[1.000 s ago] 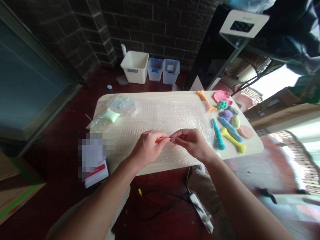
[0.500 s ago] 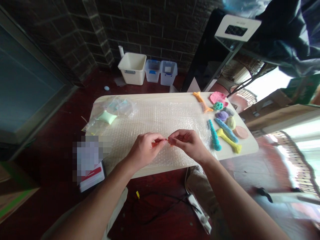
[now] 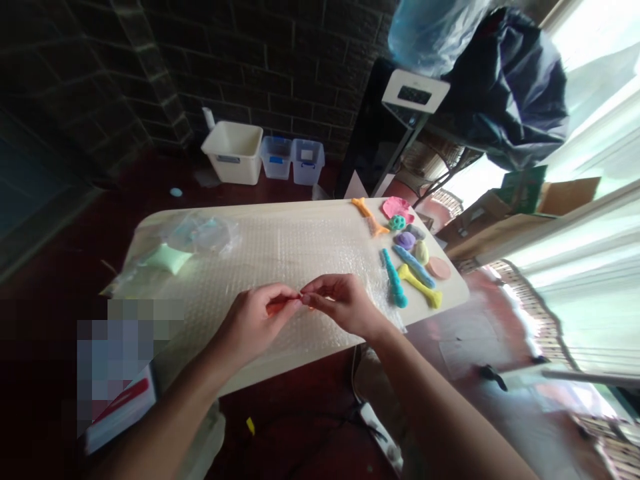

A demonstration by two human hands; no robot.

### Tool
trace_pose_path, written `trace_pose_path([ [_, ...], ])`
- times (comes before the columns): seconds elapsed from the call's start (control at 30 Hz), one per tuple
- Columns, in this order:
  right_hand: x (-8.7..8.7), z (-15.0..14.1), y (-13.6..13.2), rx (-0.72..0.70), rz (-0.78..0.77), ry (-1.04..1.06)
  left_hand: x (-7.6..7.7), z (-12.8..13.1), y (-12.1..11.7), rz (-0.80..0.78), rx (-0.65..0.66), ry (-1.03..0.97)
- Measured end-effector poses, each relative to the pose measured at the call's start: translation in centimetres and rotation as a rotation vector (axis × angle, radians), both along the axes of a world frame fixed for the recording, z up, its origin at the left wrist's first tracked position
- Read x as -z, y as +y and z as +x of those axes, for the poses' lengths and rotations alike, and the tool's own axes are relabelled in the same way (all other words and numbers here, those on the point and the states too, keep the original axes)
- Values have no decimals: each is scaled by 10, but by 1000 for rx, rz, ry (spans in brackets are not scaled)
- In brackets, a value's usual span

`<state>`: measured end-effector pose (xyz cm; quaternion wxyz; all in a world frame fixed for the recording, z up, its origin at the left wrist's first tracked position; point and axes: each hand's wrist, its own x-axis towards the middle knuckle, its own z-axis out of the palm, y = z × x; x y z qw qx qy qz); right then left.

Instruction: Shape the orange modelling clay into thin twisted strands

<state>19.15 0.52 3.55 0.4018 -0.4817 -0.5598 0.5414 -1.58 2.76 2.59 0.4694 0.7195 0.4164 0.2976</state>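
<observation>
My left hand (image 3: 260,313) and my right hand (image 3: 343,303) meet fingertip to fingertip over the table. Both are closed in a pinch on something tiny, which the fingers mostly hide; a hint of orange shows by the right fingertips. Beneath them a sheet of bubble wrap (image 3: 300,247) covers much of the pale table (image 3: 260,383). To the right lie modelled clay-like shapes: a teal tapered spiral (image 3: 395,279), a yellow bone (image 3: 420,287), a blue stick (image 3: 414,265), an orange bone (image 3: 369,217), a pink piece (image 3: 397,208) and a purple lump (image 3: 405,240).
At the table's left lie a pale green packet (image 3: 169,259) and clear plastic bags (image 3: 200,230). A white bin (image 3: 235,157) and two clear boxes (image 3: 306,163) stand by the wall. A power strip (image 3: 383,437) lies on the floor near my leg.
The head view has turned rightward, so the table and hands appear farther left. Both hands keep their fingertips together, with little change in their pinch.
</observation>
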Motion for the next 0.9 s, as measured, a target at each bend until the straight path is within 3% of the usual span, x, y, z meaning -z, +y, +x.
trace_pose_path([
  [0.3, 5, 0, -1, -11, -15, -1, -5, -2, 0, 69, -85, 108],
  [0.47, 5, -1, -1, 20, 8, -31, 8, -3, 2, 27, -111, 98],
  [0.57, 7, -1, 0, 36, 0, -37, 12, -3, 3, -25, -52, 92],
  [0.77, 5, 2, -1, -12, 21, -77, 1, -2, 1, 7, -50, 154],
  [0.9, -3, 2, -3, -22, 152, -249, 0, -3, 2, 5, -65, 145],
])
